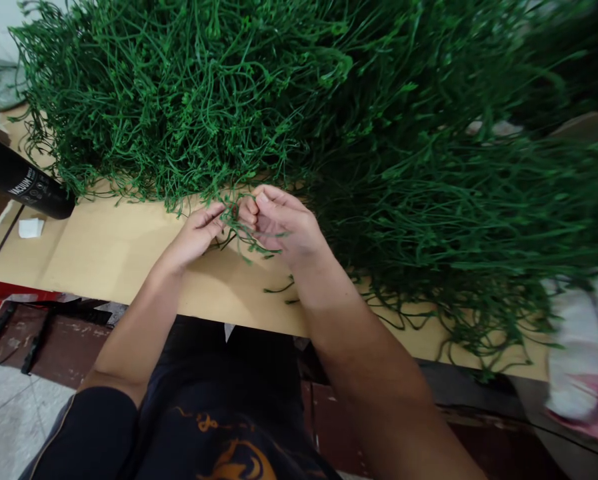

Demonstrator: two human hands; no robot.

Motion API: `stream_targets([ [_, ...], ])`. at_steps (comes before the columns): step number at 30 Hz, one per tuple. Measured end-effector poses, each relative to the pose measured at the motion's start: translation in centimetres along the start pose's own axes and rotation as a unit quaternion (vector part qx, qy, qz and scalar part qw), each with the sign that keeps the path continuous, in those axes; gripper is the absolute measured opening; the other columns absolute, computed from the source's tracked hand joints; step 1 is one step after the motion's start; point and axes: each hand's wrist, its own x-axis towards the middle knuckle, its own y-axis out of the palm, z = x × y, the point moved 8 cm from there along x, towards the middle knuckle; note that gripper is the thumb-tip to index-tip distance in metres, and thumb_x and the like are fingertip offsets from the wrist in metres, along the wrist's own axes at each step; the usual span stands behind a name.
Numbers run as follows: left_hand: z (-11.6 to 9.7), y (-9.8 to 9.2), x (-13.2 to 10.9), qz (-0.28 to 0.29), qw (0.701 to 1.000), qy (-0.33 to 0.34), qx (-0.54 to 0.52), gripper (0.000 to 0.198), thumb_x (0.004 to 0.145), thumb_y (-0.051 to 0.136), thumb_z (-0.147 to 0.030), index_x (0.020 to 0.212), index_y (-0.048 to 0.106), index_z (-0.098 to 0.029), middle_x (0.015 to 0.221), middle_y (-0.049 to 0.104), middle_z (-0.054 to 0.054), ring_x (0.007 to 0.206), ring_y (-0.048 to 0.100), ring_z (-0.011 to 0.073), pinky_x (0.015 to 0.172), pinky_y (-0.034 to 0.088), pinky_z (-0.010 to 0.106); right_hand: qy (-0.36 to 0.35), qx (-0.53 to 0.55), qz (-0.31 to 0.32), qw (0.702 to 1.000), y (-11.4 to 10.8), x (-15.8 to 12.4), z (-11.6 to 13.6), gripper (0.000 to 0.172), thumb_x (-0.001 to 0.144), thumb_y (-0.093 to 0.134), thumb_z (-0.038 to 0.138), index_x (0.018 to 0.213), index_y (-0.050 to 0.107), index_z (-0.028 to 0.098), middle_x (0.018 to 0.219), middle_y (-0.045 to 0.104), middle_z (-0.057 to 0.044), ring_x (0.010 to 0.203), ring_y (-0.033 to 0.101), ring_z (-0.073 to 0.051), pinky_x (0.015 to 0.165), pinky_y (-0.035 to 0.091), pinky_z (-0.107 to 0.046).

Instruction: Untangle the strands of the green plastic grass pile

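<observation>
Thin green plastic-looking plant stems [239,227] with small budded tips are between my two hands, just above the tabletop. My left hand [199,233] pinches this small sprig between thumb and fingers. Close beside it, my right hand [283,220] has its thumb and fingertips curled together at the sprig; whether it grips a stem there is hidden by the fingers. Right behind both hands rises a large heap of the same green stems [193,100]. A second mass of stems [453,207] lies to the right of my right forearm.
The table [119,240] is covered in tan paper, with its front edge near my body. A black vacuum bottle [23,177] lies tilted at the left, near a small white piece [31,228]. White and pink cloth or bag material [579,353] hangs at the right.
</observation>
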Motion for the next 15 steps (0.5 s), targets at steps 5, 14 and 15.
stream_targets([
  [5, -0.5, -0.3, 0.0, -0.023, 1.0, 0.007, -0.002, 0.029, 0.075, 0.06, -0.045, 0.071, 0.057, -0.016, 0.065, 0.052, -0.003, 0.065, 0.049, 0.008, 0.067, 0.041, 0.023, -0.006, -0.052, -0.101, 0.994, -2.6, 0.5, -0.5, 0.037, 0.071, 0.064, 0.05, 0.067, 0.043, 0.02, 0.063, 0.046, 0.003, 0.054, 0.042, -0.007, 0.05, 0.036, -0.022],
  [14, -0.8, -1.7, 0.2, -0.115, 0.985, 0.056, 0.113, 0.03, 0.078, 0.057, -0.037, 0.061, 0.042, -0.018, 0.057, 0.032, -0.005, 0.054, 0.031, 0.0073, 0.053, 0.028, 0.023, -0.18, -0.31, -0.207, 0.91, -3.1, -0.4, 2.5, 0.042, 0.075, 0.052, 0.062, 0.069, 0.044, 0.021, 0.061, 0.041, 0.003, 0.056, 0.04, -0.008, 0.055, 0.037, -0.025],
  [15, -0.9, -1.5, 0.2, -0.11, 0.984, 0.064, 0.126, 0.03, 0.079, 0.056, -0.037, 0.06, 0.041, -0.018, 0.057, 0.032, -0.005, 0.054, 0.031, 0.0076, 0.052, 0.027, 0.023, -0.191, -0.344, -0.198, 0.898, -2.8, -0.4, 2.6, 0.041, 0.076, 0.051, 0.06, 0.07, 0.045, 0.021, 0.062, 0.042, 0.002, 0.058, 0.041, -0.009, 0.056, 0.037, -0.026],
])
